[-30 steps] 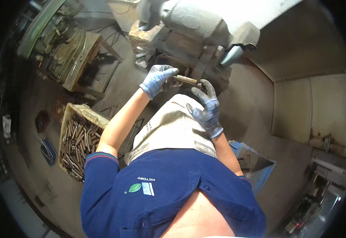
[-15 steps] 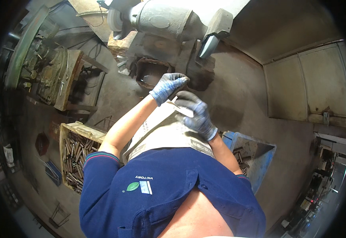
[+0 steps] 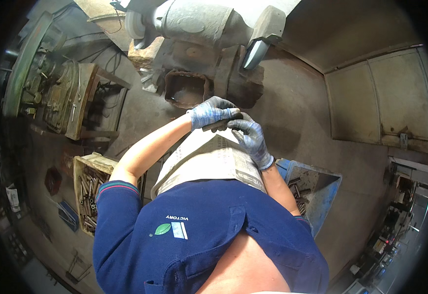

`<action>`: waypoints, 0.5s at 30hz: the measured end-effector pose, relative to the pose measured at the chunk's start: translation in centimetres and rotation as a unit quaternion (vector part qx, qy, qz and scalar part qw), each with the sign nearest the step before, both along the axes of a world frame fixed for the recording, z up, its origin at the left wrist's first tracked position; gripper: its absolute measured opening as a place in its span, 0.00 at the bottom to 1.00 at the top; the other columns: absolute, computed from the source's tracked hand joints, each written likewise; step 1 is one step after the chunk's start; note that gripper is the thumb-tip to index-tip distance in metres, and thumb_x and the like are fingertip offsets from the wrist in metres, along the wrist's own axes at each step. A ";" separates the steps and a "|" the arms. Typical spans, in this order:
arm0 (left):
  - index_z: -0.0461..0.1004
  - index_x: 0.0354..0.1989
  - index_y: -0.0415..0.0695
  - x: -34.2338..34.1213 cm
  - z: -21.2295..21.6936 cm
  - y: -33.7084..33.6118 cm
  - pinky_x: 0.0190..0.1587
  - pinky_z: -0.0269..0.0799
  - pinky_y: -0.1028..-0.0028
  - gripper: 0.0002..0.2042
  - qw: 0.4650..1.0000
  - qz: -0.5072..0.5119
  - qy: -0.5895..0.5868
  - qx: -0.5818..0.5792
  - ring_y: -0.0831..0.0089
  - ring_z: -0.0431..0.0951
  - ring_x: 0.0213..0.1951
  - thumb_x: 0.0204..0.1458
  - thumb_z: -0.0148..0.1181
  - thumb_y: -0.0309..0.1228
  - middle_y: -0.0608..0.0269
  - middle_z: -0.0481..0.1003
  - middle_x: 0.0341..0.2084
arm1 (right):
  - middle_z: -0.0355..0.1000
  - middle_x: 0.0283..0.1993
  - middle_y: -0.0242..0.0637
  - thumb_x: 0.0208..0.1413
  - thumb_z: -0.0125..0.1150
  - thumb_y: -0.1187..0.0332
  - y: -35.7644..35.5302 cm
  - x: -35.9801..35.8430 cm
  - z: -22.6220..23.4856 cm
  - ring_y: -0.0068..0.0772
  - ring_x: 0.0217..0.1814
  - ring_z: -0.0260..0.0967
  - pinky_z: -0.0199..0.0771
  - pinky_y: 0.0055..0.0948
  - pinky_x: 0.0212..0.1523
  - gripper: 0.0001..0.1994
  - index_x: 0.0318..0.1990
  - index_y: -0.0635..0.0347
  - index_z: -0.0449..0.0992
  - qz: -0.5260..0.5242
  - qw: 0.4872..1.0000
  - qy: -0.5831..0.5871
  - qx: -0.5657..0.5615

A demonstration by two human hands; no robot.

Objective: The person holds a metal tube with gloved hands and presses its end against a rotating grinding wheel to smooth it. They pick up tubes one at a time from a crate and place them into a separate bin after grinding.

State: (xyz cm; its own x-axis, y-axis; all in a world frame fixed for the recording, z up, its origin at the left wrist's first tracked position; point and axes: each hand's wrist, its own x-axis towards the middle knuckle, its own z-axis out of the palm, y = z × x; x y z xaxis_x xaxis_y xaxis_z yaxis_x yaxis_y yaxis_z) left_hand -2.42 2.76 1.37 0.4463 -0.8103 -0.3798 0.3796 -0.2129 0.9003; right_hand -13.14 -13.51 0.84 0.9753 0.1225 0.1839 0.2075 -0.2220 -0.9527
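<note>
My left hand (image 3: 213, 111), in a blue and grey knit glove with dark, dirty fingers, is curled in front of the bench grinder (image 3: 199, 22). My right hand (image 3: 251, 137), gloved the same way, has its fingers bent in against the left fingertips. Both are closed together above the top of a pale printed apron (image 3: 204, 159) on my body. What lies between the fingers is hidden by the dark gloves. Just beyond my left hand is a rusty square-mouthed box (image 3: 211, 88) below the grinder.
To my left stands a wooden crate (image 3: 107, 160) of small metal tubes. On my right is a blue bin (image 3: 329, 196) with similar pieces. A green machine (image 3: 52, 93) is at far left. Metal panels (image 3: 376, 105) stand at right.
My right hand has moved up and right, its fingers closing in to meet the left hand. The left hand has shifted slightly right and down. The view has moved a little.
</note>
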 end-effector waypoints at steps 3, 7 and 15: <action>0.70 0.45 0.36 0.6 -1.8 0.0 0.22 0.72 0.80 0.23 0.995 0.082 -0.065 0.000 0.80 0.73 0.21 0.54 0.54 0.46 0.62 0.74 0.24 | 0.69 0.41 0.41 0.46 0.60 0.77 -0.1 -0.8 0.2 0.32 0.46 0.67 0.68 0.25 0.44 0.09 0.38 0.67 0.76 -0.030 0.993 0.037 0.105; 0.69 0.47 0.34 2.2 -2.1 2.8 0.23 0.73 0.80 0.21 0.986 0.159 0.028 -0.045 0.78 0.73 0.20 0.57 0.51 0.43 0.66 0.70 0.21 | 0.67 0.47 0.42 0.50 0.60 0.70 -1.4 -0.8 0.5 0.34 0.51 0.65 0.64 0.27 0.51 0.11 0.39 0.67 0.77 -0.117 0.989 -0.041 0.076; 0.72 0.43 0.33 0.7 -2.1 1.4 0.37 0.75 0.78 0.13 0.967 0.222 -0.093 -0.077 0.76 0.76 0.32 0.53 0.58 0.28 0.60 0.76 0.31 | 0.66 0.49 0.42 0.47 0.65 0.57 -1.3 0.9 0.1 0.38 0.55 0.62 0.61 0.31 0.56 0.21 0.43 0.64 0.76 -0.187 0.975 -0.117 -0.010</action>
State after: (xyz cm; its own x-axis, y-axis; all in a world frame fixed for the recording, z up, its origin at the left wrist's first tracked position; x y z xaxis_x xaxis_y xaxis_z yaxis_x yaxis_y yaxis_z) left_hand -1.75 4.13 -0.71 0.8130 -0.5628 -0.1495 0.2305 0.0752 0.9702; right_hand -12.24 -14.86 0.97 0.8843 -0.2284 0.4073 0.3193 -0.3410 -0.8842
